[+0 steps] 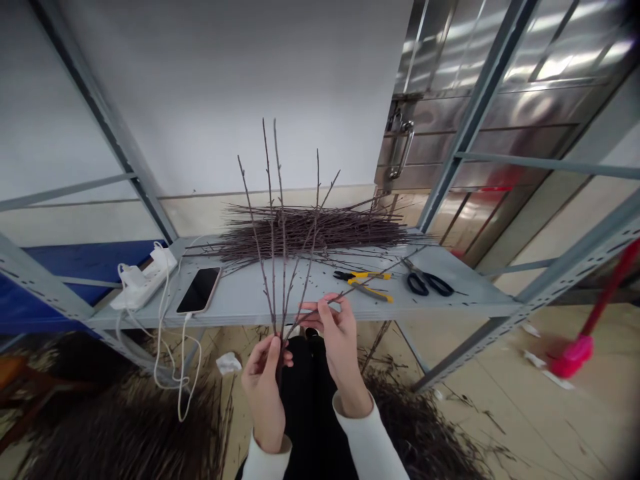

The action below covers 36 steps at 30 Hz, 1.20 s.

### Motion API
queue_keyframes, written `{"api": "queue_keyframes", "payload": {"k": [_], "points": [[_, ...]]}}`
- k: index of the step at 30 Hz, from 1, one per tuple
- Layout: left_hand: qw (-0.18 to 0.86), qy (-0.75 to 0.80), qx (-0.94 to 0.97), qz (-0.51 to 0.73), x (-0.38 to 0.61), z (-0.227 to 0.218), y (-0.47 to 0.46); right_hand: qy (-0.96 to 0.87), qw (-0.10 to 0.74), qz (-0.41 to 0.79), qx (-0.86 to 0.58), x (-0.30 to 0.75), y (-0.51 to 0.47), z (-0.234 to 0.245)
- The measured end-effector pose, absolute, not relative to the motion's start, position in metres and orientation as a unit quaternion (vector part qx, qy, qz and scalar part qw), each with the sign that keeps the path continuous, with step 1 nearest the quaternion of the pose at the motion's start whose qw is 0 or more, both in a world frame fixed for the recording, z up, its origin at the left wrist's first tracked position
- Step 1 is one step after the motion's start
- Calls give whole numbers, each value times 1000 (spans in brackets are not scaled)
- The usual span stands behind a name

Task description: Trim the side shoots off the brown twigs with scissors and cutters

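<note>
While a bunch of twigs is held upright by the left hand, its lower ends are gathered just above the palm, with the fingers closed around the thin stems; the stems fan upward and outward from that grip, their long axes rising toward the wall, dark and bare, with small knobbly buds along them. A slanting twig is pinched by the right hand, its fingers curled together on the stem; the twig's lower end lies toward the left hand, while its upper length is carried up and to the right, out over a steel shelf. A long heap of twigs is laid crosswise on the shelf, all thin, brown and brittle-looking; yellow-handled pliers and black-looped scissors are placed to the right, on the painted metal, and a phone and white power strip to the left. Further loose twigs are piled on the tiled floor below.
</note>
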<state>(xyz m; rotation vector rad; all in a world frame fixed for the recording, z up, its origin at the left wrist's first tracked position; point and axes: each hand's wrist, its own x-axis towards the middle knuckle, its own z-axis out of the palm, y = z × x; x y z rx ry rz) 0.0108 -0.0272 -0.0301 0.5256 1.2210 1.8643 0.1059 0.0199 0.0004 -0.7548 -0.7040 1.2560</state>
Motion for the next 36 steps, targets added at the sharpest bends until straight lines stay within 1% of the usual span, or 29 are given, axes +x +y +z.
{"api": "queue_keyframes", "payload": {"k": [3, 7, 10, 13, 15, 18, 21, 25, 28, 32, 36], "points": [[425, 471, 195, 748, 9, -25, -30, -279, 692, 594, -300, 103, 17, 3], [420, 496, 263, 713, 2, -24, -33, -263, 697, 612, -265, 103, 14, 8], [409, 516, 317, 683, -4, -26, -34, -297, 703, 593, -259, 101, 12, 9], [393, 528, 332, 676, -6, -29, -35, -321, 725, 544, -274, 95, 11, 6], [379, 529, 320, 688, -5, -31, -35, -310, 744, 521, -283, 90, 11, 4], [374, 519, 292, 711, -1, -35, -38, -262, 752, 527, -296, 87, 13, 0], [391, 511, 277, 714, 1, -40, -40, -233, 728, 566, -309, 88, 16, -2], [417, 512, 304, 687, -1, -46, -41, -279, 667, 607, -329, 91, 18, -4], [419, 523, 323, 668, -4, -47, -39, -297, 629, 650, -306, 93, 18, -5], [411, 549, 319, 654, -7, -48, -38, -323, 623, 653, -285, 95, 20, -7], [385, 560, 294, 672, -8, -55, -37, -325, 613, 666, -275, 94, 21, -9]]}}
